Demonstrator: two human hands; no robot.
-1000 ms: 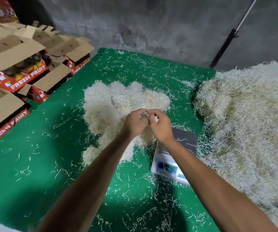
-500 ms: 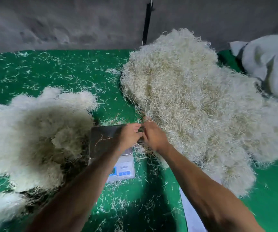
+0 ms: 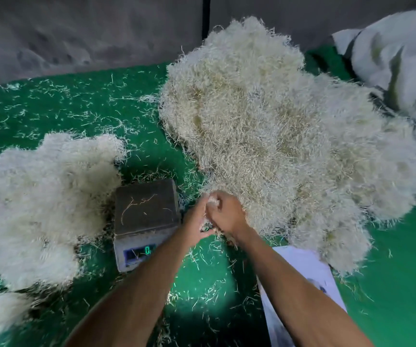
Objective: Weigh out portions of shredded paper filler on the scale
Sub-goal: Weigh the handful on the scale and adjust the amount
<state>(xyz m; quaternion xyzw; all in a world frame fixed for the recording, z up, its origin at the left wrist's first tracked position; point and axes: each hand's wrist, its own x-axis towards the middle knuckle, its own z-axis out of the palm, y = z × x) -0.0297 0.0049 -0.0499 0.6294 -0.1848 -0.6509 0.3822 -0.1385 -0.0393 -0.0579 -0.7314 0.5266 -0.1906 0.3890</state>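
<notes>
Left to right on the green mat [image 3: 81, 108]: a smaller heap of shredded paper [image 3: 41, 196], then the scale [image 3: 146, 216] with just a few stray strands on its plate (display reads 0), then the big pile [image 3: 277, 136]. Both hands meet at that pile's near edge, left hand [image 3: 196, 219] and right hand [image 3: 227, 216] curled round a small tuft of shreds [image 3: 212, 202]. Since half a second ago they've slid off the scale's corner toward the pile. A white sheet [image 3: 302, 271] sits partly under the right forearm; a pale sack [image 3: 397, 58] is cut off top right.
</notes>
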